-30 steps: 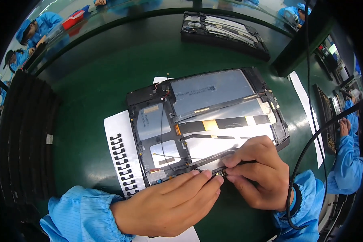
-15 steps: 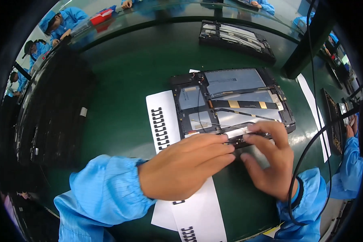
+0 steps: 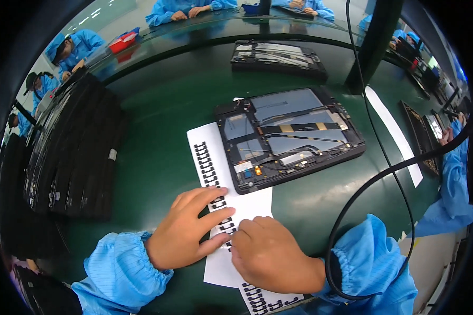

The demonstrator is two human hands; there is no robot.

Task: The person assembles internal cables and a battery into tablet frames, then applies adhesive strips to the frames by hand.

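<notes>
My left hand lies with fingers spread on the white sheet, which carries rows of small black bracket-shaped pieces. Beside it my right hand is closed, its fingertips curled down at the row of pieces. Whatever is between those fingertips is hidden. Beyond both hands an opened tablet-like device rests partly over the sheet, showing grey battery cells, black flat cables with gold patches and a circuit board along its near edge. Neither hand touches the device.
At left stand stacked black panels. Another opened device lies at the back, near a dark post. A black cable loops by my right forearm. A white strip lies at right. Co-workers in blue sit around.
Both hands have left the device's near edge and come back toward me, onto the sheet. My left hand's fingers have spread; my right hand's have curled. The whole view has shifted somewhat.
</notes>
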